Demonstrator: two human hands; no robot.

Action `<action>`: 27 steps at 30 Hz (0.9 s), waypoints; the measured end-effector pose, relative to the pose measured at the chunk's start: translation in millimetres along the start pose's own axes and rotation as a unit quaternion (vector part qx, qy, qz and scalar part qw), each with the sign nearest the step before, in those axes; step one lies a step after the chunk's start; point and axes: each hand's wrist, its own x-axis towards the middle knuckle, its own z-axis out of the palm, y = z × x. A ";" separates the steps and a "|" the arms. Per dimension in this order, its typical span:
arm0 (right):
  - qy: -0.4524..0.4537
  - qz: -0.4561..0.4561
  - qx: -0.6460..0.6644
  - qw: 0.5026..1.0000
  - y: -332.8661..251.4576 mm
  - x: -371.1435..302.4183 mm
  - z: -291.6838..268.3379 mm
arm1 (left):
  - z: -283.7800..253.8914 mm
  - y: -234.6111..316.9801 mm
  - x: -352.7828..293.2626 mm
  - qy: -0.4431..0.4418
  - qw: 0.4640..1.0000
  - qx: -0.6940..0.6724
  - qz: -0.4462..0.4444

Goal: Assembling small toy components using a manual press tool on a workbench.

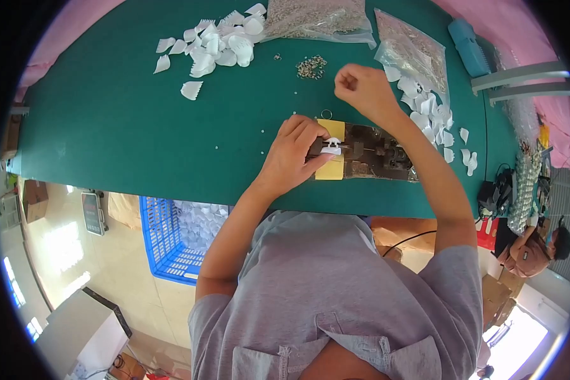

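Note:
My left hand (290, 155) grips a small white plastic piece (333, 149) between thumb and fingers, at the left end of a dark metal fixture (373, 152). Under that end lies a yellow patch (330, 170). Raised to the right, my right hand (368, 92) has its fingers curled together; whatever they may hold is hidden. Closest to it on the left is a small heap of tiny metal parts (311, 67). A thin ring (326, 114) lies just beyond the fixture.
White comb-edged plastic pieces (218, 47) are heaped at the far left of the green table (120, 126), with more pieces (427, 114) at the right. Two clear bags (320, 19) of small parts lie at the back. A blue basket (164, 253) stands below the front edge.

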 end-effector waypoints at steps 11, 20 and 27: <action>-0.005 -0.001 0.291 0.957 -45.5 -98.1 -9.8 | 3.7 4.3 -1.7 0.020 1.000 -0.012 -0.001; 0.003 -0.009 0.245 0.969 -52.3 -97.9 -11.8 | 2.9 5.8 -0.8 0.031 0.999 -0.001 0.018; 0.104 -0.012 0.222 0.969 -61.3 -102.5 0.6 | 2.9 5.1 -0.2 0.024 1.000 -0.017 0.007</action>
